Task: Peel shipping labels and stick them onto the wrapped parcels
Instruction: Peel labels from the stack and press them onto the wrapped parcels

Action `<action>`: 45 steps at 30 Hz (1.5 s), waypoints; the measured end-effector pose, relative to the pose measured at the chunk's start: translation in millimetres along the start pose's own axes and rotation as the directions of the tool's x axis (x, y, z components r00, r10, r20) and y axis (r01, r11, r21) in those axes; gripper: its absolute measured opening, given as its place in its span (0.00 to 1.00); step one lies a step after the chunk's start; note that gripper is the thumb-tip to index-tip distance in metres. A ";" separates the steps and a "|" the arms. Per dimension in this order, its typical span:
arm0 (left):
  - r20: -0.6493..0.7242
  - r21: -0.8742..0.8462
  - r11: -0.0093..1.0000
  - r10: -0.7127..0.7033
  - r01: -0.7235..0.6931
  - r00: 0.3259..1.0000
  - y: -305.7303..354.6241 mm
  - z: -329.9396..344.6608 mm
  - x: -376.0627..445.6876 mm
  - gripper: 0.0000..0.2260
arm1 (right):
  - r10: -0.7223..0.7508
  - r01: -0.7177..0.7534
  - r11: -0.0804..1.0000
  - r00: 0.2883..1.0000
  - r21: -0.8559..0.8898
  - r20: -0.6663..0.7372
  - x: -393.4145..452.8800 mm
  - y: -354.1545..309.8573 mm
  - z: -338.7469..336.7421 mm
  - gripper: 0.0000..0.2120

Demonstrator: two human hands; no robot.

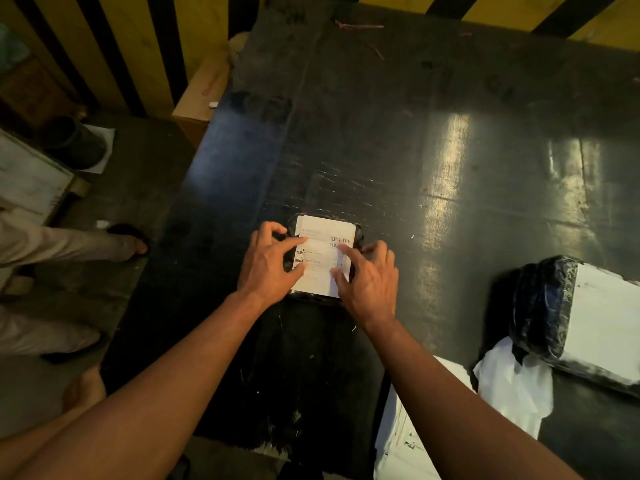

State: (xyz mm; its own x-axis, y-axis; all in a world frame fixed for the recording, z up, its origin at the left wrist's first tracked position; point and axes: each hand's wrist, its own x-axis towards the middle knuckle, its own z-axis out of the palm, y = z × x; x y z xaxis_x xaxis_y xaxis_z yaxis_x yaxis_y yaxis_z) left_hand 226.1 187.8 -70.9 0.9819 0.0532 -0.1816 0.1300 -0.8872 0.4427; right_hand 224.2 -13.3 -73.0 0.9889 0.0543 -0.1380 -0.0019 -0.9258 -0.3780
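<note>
A small parcel wrapped in black plastic (357,233) lies on the dark table (381,150) in front of me. A white shipping label (323,258) with barcodes covers most of its top. My left hand (268,263) rests on the label's left side, its forefinger and thumb pressing the paper. On the label's right side my right hand (369,277) presses down with its forefinger and thumb. Both hands have spread fingers and hold nothing.
A bigger black-wrapped parcel (550,306) with a white label lies at the right. A stack of label sheets (405,434) and loose white backing paper (516,386) sit near the front edge. Another person's legs (62,244) stand at the left, beside a cardboard box (201,95).
</note>
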 end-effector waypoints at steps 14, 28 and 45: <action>0.196 0.221 0.950 0.179 -0.221 0.964 -16.7 12.2 -14.3 0.28 | -0.356 0.462 0.860 0.846 -0.215 0.396 22.3 3.2 -3.4 0.39; 0.192 0.196 0.961 0.156 -0.193 0.969 -17.8 20.5 -16.8 0.27 | -0.061 0.159 0.961 0.922 -0.227 0.383 36.6 38.2 -11.3 0.53; 0.205 0.192 0.963 0.148 -0.188 0.968 -15.2 16.6 -16.1 0.28 | -0.284 0.346 0.891 0.930 -0.295 0.234 -1.6 34.7 -6.7 0.32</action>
State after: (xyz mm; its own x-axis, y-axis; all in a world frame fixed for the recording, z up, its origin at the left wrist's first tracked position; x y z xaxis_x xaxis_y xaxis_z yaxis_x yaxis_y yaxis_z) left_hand 206.1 192.8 -89.3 0.9412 -0.1733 -0.2901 -0.0854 -0.9526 0.2919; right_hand 223.6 -48.0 -79.8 0.8857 0.4004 -0.2351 0.3838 -0.9163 -0.1147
